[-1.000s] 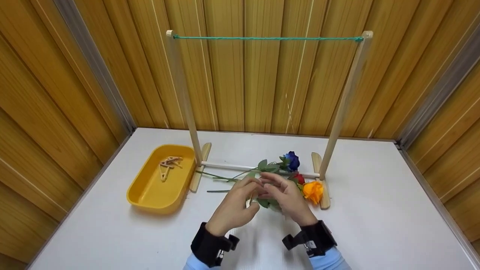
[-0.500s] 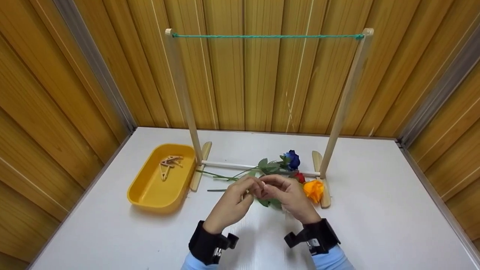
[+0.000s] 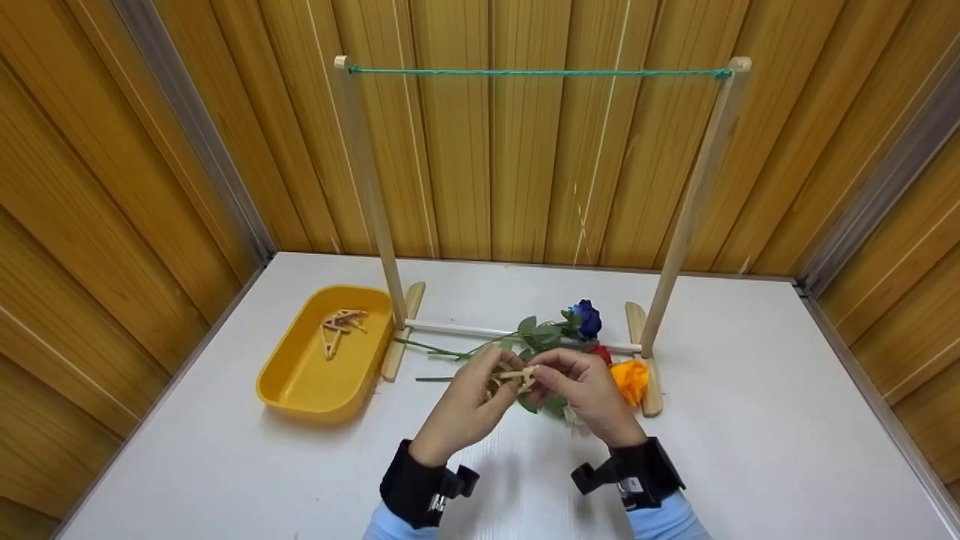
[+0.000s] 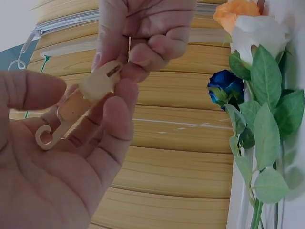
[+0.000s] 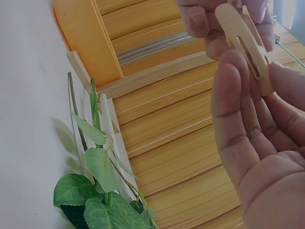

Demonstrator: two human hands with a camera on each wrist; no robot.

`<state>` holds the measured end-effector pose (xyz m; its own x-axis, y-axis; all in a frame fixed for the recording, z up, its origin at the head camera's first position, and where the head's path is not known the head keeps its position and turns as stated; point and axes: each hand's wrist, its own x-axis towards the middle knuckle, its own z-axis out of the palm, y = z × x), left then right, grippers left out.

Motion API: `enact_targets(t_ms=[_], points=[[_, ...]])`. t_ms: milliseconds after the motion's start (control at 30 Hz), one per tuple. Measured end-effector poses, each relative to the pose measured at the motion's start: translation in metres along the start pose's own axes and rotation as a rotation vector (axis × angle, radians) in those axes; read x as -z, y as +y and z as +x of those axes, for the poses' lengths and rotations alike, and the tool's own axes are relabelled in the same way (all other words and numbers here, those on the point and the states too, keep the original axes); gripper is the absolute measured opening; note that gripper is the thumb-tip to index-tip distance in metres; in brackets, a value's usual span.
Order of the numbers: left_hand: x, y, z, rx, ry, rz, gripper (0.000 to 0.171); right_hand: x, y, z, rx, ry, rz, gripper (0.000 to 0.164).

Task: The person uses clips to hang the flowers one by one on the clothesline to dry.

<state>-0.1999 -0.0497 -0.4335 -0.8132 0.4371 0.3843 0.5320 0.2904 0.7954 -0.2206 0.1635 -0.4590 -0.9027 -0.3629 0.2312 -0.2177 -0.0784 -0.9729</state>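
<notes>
A beige clothespin (image 3: 517, 373) with a small hook at one end is held between both hands above the tabletop. My left hand (image 3: 461, 409) has it lying across curled fingers; in the left wrist view the clothespin's hook (image 4: 45, 137) is near the palm. My right hand (image 3: 589, 394) pinches the other end between thumb and fingers, as the right wrist view shows. Below and behind the hands lie artificial roses: a blue rose (image 3: 586, 320), a partly hidden red rose (image 3: 600, 352), an orange rose (image 3: 630, 381) and a white rose (image 4: 261, 36).
A yellow tray (image 3: 274, 375) with several clothespins (image 3: 341, 324) stands at the left. Behind the hands rises a wooden frame, its right post (image 3: 686, 210) and left post (image 3: 367, 202) joined on top by a green cord (image 3: 525, 73). Wood-panelled walls enclose the white table (image 3: 765, 420).
The clothespin, mostly covered by fingers before, now shows between the hands. My left fingers have spread apart around it. Both hands stay in nearly the same place.
</notes>
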Motion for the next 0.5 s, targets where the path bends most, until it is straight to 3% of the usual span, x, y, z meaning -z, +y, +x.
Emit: enact_targets(t_ms=[100, 233, 500], points=[[-0.0012, -0.0010, -0.0002, -0.037, 0.043, 0.149, 0.024, -0.0005, -0.0011, -0.0005, -0.007, 0.029, -0.002, 0.027], [-0.0023, -0.0002, -0.0011, -0.070, 0.093, 0.273, 0.035, -0.0012, -0.0024, -0.0009, -0.022, 0.050, -0.010, 0.027], [-0.0025, 0.0005, -0.0024, -0.113, 0.188, 0.374, 0.027, -0.0024, -0.0034, -0.0010, -0.030, 0.048, -0.021, 0.029]])
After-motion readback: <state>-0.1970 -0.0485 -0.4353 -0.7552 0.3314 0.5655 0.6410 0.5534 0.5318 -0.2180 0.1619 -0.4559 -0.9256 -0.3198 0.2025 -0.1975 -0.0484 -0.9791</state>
